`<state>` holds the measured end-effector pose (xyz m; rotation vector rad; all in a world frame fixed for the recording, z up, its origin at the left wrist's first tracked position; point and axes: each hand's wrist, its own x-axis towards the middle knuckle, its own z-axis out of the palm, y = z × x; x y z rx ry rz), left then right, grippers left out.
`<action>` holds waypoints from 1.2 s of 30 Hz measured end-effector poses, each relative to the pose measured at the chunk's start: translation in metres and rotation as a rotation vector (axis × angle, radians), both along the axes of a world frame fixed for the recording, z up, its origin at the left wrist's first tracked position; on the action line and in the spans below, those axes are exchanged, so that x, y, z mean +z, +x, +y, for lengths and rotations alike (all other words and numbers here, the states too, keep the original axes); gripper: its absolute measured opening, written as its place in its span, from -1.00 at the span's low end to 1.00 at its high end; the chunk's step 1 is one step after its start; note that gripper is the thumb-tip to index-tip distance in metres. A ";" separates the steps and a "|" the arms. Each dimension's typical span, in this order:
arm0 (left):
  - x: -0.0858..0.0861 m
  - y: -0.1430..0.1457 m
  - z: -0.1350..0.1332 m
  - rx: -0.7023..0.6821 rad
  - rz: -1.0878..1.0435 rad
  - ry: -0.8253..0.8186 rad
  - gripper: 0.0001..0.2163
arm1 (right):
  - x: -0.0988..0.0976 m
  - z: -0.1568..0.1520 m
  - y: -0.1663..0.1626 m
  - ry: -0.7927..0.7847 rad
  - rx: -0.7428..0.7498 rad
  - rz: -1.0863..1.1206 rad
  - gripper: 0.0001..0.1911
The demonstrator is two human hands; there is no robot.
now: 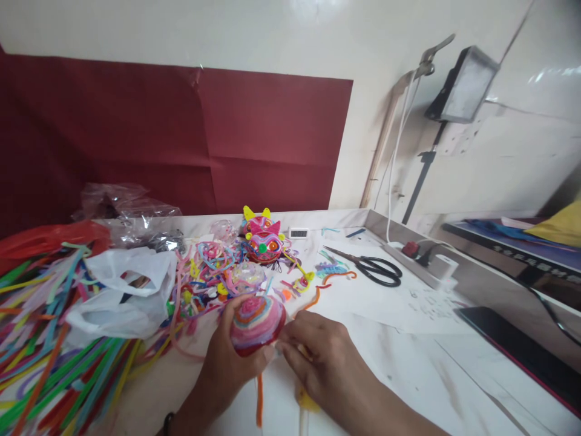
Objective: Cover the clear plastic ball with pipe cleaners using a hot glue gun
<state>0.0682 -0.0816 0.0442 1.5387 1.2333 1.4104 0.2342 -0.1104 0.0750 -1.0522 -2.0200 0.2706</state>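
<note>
My left hand [231, 357] is wrapped round a dome-shaped craft piece [258, 321]. Rings of pink, orange, blue and white fuzzy strips cover it, with dark red at its lower edge. My right hand [320, 351] is closed in a pinch against the piece's right side. What its fingers hold is hidden; something yellowish shows between them. An orange fuzzy strip [259, 399] hangs below the piece. Under my right hand, a blurred yellow thing [308, 401] lies on the table.
Behind my hands stand colourful horned mask-like figures [264, 243] beside a heap of strip scraps [213, 266]. Pipe cleaners [91, 387] and a white plastic bag [127, 290] lie left. Black-handled scissors [374, 269], a small digital display [298, 232], a power strip [426, 269] and a phone-like slab [517, 351] are right.
</note>
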 end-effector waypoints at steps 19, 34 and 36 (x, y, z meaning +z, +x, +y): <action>-0.002 -0.010 0.003 -0.091 -0.054 -0.003 -0.41 | 0.007 0.001 0.015 -0.242 -0.023 0.184 -0.88; -0.014 -0.016 0.006 -0.165 -0.001 0.089 -0.37 | 0.003 0.004 0.019 -0.341 -0.052 0.230 -0.88; -0.016 -0.015 0.006 -0.152 0.020 0.117 -0.38 | 0.004 0.004 0.018 -0.382 -0.055 0.243 -0.87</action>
